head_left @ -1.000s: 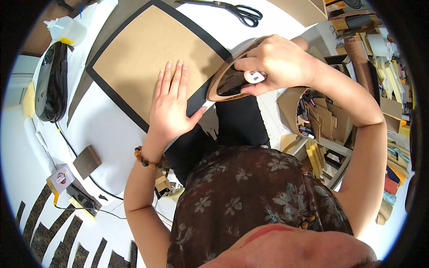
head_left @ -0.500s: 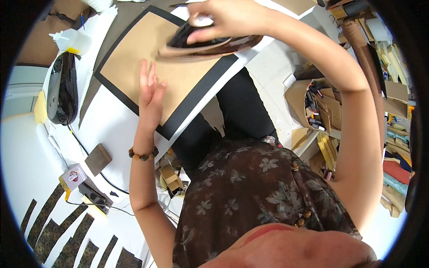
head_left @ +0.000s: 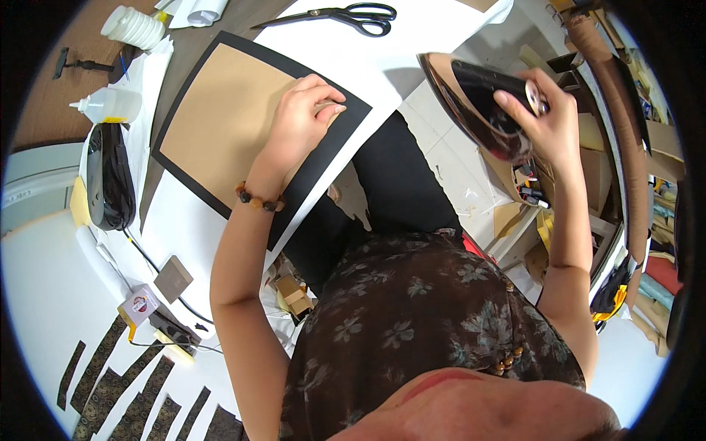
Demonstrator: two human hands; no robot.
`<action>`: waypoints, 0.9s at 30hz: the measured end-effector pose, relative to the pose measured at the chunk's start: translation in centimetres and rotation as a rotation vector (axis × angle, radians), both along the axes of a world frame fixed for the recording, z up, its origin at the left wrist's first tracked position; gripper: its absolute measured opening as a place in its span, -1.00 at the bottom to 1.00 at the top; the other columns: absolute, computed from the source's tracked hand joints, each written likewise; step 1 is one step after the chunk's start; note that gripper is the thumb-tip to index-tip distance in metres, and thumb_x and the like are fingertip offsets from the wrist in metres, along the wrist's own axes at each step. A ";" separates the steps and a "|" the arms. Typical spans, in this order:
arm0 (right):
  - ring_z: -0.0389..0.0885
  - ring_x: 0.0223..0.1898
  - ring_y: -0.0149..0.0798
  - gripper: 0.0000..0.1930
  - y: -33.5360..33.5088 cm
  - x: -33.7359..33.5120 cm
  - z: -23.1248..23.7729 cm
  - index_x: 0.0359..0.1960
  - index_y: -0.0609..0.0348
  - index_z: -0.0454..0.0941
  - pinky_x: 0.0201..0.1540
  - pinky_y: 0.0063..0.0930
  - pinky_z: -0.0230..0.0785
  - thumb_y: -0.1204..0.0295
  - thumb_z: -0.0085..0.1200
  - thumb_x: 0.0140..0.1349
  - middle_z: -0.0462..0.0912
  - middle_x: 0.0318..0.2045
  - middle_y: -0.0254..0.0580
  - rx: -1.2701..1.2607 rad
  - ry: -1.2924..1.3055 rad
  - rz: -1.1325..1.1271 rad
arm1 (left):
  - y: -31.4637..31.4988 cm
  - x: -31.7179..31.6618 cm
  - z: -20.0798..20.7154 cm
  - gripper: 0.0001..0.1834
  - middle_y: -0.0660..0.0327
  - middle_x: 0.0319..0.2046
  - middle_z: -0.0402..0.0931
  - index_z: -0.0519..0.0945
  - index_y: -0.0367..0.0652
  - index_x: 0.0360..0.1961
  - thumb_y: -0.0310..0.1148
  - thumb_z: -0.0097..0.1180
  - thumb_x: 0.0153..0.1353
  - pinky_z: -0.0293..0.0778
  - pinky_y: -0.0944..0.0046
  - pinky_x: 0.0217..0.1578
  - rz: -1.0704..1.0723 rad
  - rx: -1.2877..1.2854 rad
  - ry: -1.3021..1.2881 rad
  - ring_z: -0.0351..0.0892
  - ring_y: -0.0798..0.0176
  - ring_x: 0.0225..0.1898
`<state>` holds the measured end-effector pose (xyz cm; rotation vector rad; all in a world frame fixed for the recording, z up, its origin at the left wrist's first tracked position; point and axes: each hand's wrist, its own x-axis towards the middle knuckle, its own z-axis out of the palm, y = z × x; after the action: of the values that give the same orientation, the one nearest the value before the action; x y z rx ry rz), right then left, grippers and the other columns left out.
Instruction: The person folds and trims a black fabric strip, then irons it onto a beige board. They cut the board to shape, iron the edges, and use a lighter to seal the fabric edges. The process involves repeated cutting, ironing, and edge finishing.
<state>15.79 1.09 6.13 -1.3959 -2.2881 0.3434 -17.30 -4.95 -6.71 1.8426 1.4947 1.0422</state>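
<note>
Far left, dark patterned strips on a white surface. Farther up that side, a translucent squeeze bottle next to a glossy black oblong unit with a cord. Then a small white box and a brown block, both near the cord. Next, tan panel with a black border, lying on the white-topped counter. My left hand, beaded bracelet on the wrist, is over the panel's right part. Its fingers are curled toward the thumb; can't tell if they pinch anything. Black-handled scissors lie on the counter past the panel's far side, apart from it, blades pointing left. Tiled floor shows beyond the counter edge. Iron is in the air right of the panel, well apart from it, tilted, nose to upper left. My right hand grips it by the handle, fingers wrapped round. Long brown roll at far right, beyond that hand.
</note>
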 end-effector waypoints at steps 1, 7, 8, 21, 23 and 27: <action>0.65 -0.48 -0.44 -0.55 -0.3 0.9 -0.5 -0.26 0.26 0.60 -0.38 -0.53 0.48 0.09 0.38 0.07 0.65 -0.56 -0.18 -0.036 -0.023 -0.022 | 0.1 0.1 -0.2 -0.97 0.20 -0.37 0.52 0.62 -0.29 -0.38 -0.57 0.21 0.14 0.47 0.31 -0.36 -0.003 0.025 0.036 0.52 0.27 -0.38; 0.60 -0.53 -0.47 -0.57 -1.6 2.0 -2.9 -0.23 0.29 0.59 -0.44 -0.54 0.45 0.17 0.41 0.06 0.63 -0.60 -0.17 -0.144 0.095 -0.096 | 0.4 1.4 -0.6 -0.94 0.16 -0.40 0.45 0.49 -0.27 -0.40 -0.59 0.14 0.13 0.41 0.18 -0.34 0.005 0.275 0.358 0.44 0.12 -0.39; 0.59 -0.54 -0.48 -0.57 -1.6 2.0 -3.0 -0.23 0.28 0.59 -0.45 -0.55 0.44 0.17 0.41 0.05 0.63 -0.61 -0.18 -0.145 0.090 -0.097 | 0.4 1.7 -0.7 -0.92 0.17 -0.42 0.44 0.48 -0.25 -0.40 -0.59 0.13 0.10 0.39 0.14 -0.33 0.029 0.273 0.379 0.42 0.09 -0.38; 0.54 -0.51 -0.52 -0.65 -2.2 0.5 -3.1 -0.19 0.29 0.59 -0.40 -0.60 0.42 0.30 0.37 0.10 0.64 -0.56 -0.22 -0.172 -0.020 -0.017 | -14.2 -2.7 3.1 -0.90 0.23 -0.41 0.56 0.47 -0.28 -0.31 -0.63 0.15 0.23 0.49 0.45 -0.31 0.625 -0.007 -0.326 0.59 0.40 -0.37; 0.55 -0.49 -0.51 -0.65 -2.1 0.1 -3.1 -0.19 0.29 0.59 -0.39 -0.60 0.42 0.31 0.37 0.10 0.65 -0.54 -0.20 -0.170 -0.017 0.020 | -20.4 -2.5 3.3 -0.89 0.20 -0.38 0.58 0.49 -0.31 -0.30 -0.67 0.17 0.19 0.50 0.43 -0.27 0.830 0.004 -0.323 0.61 0.38 -0.36; 0.67 -0.51 -0.33 -0.64 -2.4 -3.0 -1.3 -0.24 0.26 0.61 -0.35 -0.50 0.51 0.25 0.39 0.06 0.65 -0.58 -0.12 -0.151 0.025 0.214 | -33.1 -2.1 -1.3 -0.92 0.21 -0.41 0.56 0.51 -0.31 -0.29 -0.64 0.14 0.22 0.48 0.42 -0.30 1.123 -0.107 -0.257 0.51 0.41 -0.44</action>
<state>12.84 -1.33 4.82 -1.2086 -2.4389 0.6091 -19.40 -38.06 -8.06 0.6337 2.3746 1.5253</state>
